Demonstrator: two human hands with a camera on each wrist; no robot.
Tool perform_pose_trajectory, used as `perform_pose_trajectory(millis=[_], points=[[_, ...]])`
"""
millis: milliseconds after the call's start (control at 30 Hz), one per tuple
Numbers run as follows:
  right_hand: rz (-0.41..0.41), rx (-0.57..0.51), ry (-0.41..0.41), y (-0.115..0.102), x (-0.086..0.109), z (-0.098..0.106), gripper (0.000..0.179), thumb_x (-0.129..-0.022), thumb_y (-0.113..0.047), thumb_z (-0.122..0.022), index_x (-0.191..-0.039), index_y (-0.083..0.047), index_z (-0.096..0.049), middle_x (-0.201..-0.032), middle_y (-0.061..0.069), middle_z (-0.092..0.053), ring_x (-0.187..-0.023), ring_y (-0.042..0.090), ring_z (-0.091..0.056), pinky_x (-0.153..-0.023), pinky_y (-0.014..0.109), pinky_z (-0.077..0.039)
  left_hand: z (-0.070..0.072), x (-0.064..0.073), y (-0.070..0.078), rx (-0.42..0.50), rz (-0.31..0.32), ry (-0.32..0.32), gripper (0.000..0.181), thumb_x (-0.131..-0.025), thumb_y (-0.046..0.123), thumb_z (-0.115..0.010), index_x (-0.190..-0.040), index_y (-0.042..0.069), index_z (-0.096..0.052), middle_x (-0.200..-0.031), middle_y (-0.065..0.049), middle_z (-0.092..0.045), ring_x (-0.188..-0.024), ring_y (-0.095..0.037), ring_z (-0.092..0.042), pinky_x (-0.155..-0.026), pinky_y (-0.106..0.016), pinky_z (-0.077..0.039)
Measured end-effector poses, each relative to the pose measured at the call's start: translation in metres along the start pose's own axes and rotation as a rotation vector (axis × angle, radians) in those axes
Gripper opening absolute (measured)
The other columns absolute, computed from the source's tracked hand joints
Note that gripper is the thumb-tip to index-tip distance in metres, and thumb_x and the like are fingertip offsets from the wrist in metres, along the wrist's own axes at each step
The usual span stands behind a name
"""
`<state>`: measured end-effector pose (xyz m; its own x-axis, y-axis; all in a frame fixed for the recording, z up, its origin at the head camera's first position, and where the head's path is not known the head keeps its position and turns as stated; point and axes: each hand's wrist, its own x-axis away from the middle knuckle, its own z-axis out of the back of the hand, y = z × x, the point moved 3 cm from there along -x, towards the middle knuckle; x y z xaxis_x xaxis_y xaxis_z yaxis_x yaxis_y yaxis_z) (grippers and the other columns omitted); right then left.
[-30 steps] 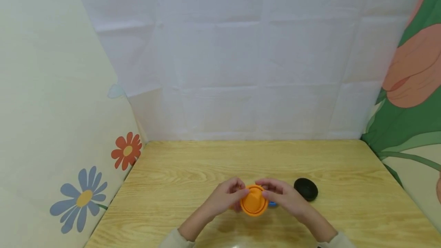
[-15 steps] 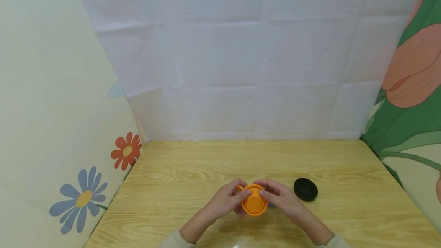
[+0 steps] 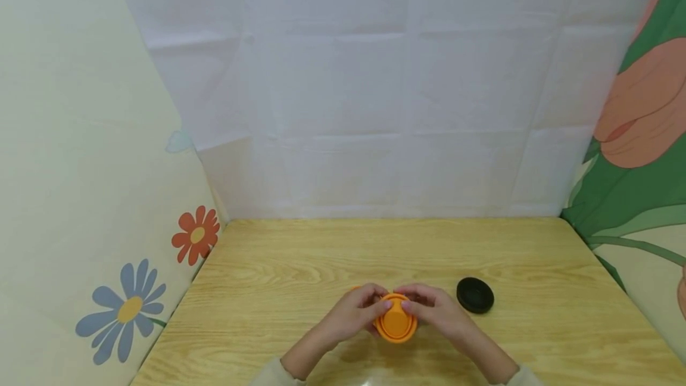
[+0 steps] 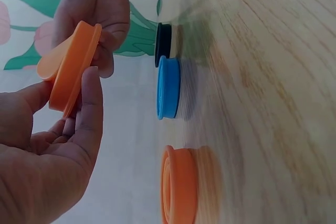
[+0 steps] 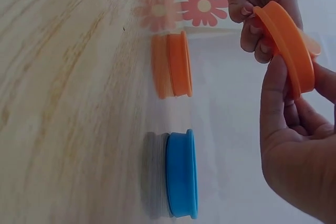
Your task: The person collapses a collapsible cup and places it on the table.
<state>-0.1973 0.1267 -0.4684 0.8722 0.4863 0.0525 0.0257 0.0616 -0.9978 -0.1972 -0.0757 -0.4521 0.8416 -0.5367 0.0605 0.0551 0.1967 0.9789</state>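
Note:
Between my hands, above the table, an orange collapsible cup [image 3: 396, 323] is held with its folded rings facing up toward the head view. My left hand [image 3: 356, 314] grips its left side, thumb on the top face and fingers beneath. Opposite it, my right hand [image 3: 438, 313] pinches the right side in the same way. The left wrist view shows a rounded bulge standing out from one face of the cup [image 4: 73, 72]. Below on the table sit a second orange cup [image 4: 181, 184] and a blue cup [image 5: 181, 174]; the hands hide the blue one in the head view.
A black round cup [image 3: 475, 295] lies on the wood-grain table [image 3: 300, 249], right of my right hand. White cloth [image 3: 343, 94] hangs along the back edge, and flower-printed cloths stand at both sides.
The orange cup has come slightly nearer the front edge with both hands. Its middle, dented and uneven a second ago, looks flatter and rounder now. The blue cup is now hidden in the head view.

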Motion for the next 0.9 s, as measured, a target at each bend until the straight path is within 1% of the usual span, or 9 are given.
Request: perform_pose_trajectory(millis=[167,267,333,433,533,633,800,900], points=[[-0.007,-0.006,-0.006,-0.0011,0.0020,-0.0009,0.043,-0.100,-0.026,-0.065,-0.133,0.001,-0.060,-0.114,0.009,-0.070,-0.095,0.018,-0.066,-0.074,0.030,-0.060,-0.0018,0.0000,0.0020,-0.012,0.004,0.005,0.029,-0.102,0.025,-0.063,-0.116,0.000,-0.063,-0.091,-0.004,-0.066,-0.074,-0.016,-0.066,-0.065,-0.049,-0.062],[0.008,0.007,-0.009,-0.0021,0.0030,-0.0019,0.042,-0.100,-0.024,-0.066,-0.131,0.003,-0.060,-0.110,0.009,-0.068,-0.091,0.017,-0.066,-0.071,0.028,-0.059,-0.0028,-0.0009,0.0031,-0.025,0.000,0.011,0.024,-0.101,0.021,-0.065,-0.112,0.000,-0.064,-0.087,-0.004,-0.065,-0.069,-0.016,-0.066,-0.062,-0.051,-0.062],[0.021,0.030,-0.002,-0.0023,0.0029,-0.0026,0.039,-0.100,-0.022,-0.066,-0.129,0.004,-0.061,-0.108,0.009,-0.068,-0.089,0.016,-0.065,-0.069,0.027,-0.059,-0.0035,-0.0016,0.0036,-0.030,-0.003,0.012,0.020,-0.100,0.018,-0.066,-0.109,0.000,-0.065,-0.085,-0.004,-0.064,-0.067,-0.015,-0.065,-0.060,-0.048,-0.062],[0.033,0.060,0.022,-0.0021,0.0022,-0.0033,0.036,-0.099,-0.019,-0.067,-0.127,0.004,-0.062,-0.104,0.009,-0.067,-0.086,0.015,-0.065,-0.067,0.025,-0.058,-0.0045,-0.0028,0.0037,-0.034,-0.010,0.017,0.016,-0.099,0.012,-0.066,-0.107,-0.001,-0.065,-0.082,-0.003,-0.063,-0.066,-0.013,-0.065,-0.057,-0.040,-0.062],[0.032,0.070,0.040,-0.0013,0.0014,-0.0034,0.034,-0.099,-0.017,-0.067,-0.126,0.004,-0.063,-0.103,0.008,-0.068,-0.085,0.015,-0.064,-0.067,0.025,-0.057,-0.0054,-0.0035,0.0033,-0.041,-0.011,0.025,0.014,-0.099,0.011,-0.065,-0.106,-0.001,-0.065,-0.082,-0.003,-0.063,-0.065,-0.013,-0.065,-0.055,-0.034,-0.061],[0.023,0.051,0.043,-0.0008,0.0009,-0.0029,0.035,-0.099,-0.017,-0.066,-0.127,0.005,-0.063,-0.105,0.009,-0.069,-0.086,0.016,-0.065,-0.068,0.025,-0.058,-0.0059,-0.0030,0.0037,-0.040,-0.006,0.028,0.016,-0.101,0.013,-0.064,-0.108,0.000,-0.065,-0.084,-0.003,-0.064,-0.067,-0.014,-0.065,-0.056,-0.036,-0.062],[0.012,0.016,0.050,-0.0005,0.0006,-0.0005,0.037,-0.100,-0.019,-0.066,-0.129,0.005,-0.062,-0.111,0.012,-0.070,-0.090,0.016,-0.067,-0.070,0.026,-0.059,-0.0060,-0.0010,0.0056,-0.020,0.001,0.027,0.025,-0.103,0.021,-0.061,-0.114,-0.001,-0.065,-0.091,-0.005,-0.067,-0.073,-0.016,-0.066,-0.063,-0.046,-0.062],[0.002,-0.002,0.055,0.0003,0.0009,0.0008,0.039,-0.101,-0.021,-0.064,-0.131,0.004,-0.062,-0.115,0.013,-0.070,-0.092,0.017,-0.067,-0.072,0.027,-0.060,-0.0054,-0.0004,0.0064,-0.009,0.004,0.026,0.030,-0.104,0.026,-0.059,-0.118,-0.001,-0.065,-0.096,-0.006,-0.069,-0.076,-0.016,-0.066,-0.067,-0.048,-0.062]])
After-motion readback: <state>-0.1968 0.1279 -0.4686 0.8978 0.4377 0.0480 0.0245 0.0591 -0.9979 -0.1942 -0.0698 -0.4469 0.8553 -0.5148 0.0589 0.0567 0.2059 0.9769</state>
